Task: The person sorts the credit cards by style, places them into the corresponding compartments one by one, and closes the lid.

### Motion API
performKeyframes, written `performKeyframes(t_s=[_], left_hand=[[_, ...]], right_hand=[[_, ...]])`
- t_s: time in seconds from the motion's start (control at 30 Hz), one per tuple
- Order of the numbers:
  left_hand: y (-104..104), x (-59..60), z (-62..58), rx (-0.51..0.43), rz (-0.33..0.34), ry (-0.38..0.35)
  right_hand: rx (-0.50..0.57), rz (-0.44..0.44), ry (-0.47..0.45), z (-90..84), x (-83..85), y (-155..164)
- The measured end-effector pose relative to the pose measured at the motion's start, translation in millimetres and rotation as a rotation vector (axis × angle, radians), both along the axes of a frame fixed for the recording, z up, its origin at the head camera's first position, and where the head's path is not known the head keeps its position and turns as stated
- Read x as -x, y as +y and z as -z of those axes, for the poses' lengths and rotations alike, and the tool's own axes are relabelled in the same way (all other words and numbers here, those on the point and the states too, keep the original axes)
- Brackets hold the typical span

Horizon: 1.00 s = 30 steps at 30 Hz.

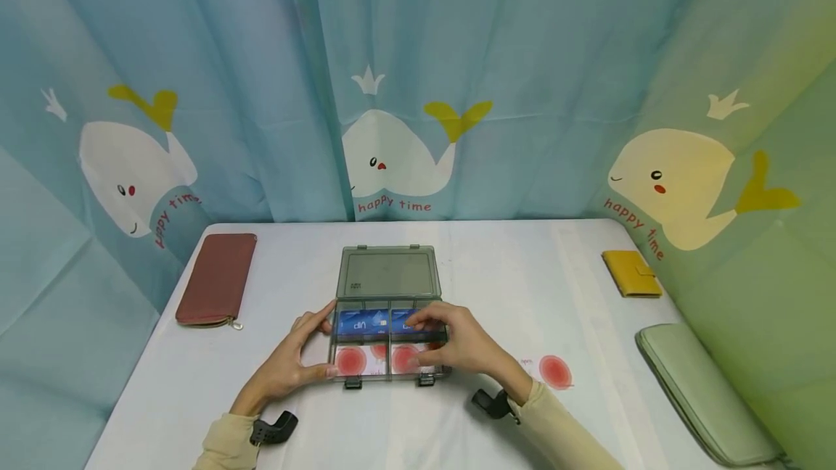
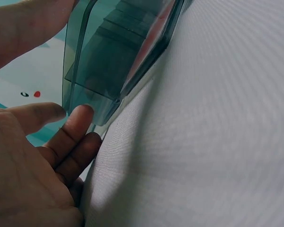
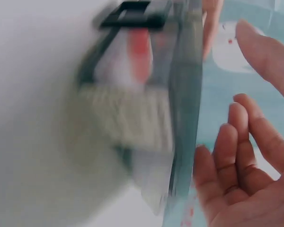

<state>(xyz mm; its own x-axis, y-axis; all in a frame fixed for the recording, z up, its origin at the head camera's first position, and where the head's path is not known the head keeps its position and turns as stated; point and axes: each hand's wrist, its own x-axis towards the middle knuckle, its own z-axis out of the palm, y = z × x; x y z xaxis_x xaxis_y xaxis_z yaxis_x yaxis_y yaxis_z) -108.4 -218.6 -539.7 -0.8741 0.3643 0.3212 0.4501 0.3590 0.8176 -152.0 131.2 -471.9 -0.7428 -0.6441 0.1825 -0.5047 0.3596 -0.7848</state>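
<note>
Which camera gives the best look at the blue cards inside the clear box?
The head view: the blue cards lie in the far compartments of the open box, below its raised lid. The left wrist view shows only the box's tinted wall and corner; the right wrist view is blurred, with no blue card discernible.

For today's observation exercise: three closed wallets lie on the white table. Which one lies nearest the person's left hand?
The long dark-red zip wallet, at the table's left edge near the left hand. The small yellow wallet and the long pale-green wallet lie far right.
</note>
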Motion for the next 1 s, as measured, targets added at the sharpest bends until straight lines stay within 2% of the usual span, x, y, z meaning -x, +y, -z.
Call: performKeyframes(t_s=[0.17,0.33,0.57,0.77,1.0], left_hand=[[-0.6,-1.8,0.5,0.002,-0.009,0.006],[-1.9,-3.6,-0.2,-0.002,-0.010,-0.005],[0.1,-4.1,1.9,-0.007,-0.003,0.012],[1.8,-5.0,-1.7,-0.004,-0.016,-0.036],[2.0,-2.4,-3.2,-0.001,0.007,0.016]], right_hand=[[0.042,0.098,0.043,2.0,-0.7,33.7],[0.008,0.170,0.012,2.4,-2.6,72.4],[-0.072,0.228,-0.002,-0.6,-9.3,129.2],[-0.093,0.262,0.021,-0.2,-19.5,170.0],[-0.120,0.304,0.024,3.6,-30.5,198.8]])
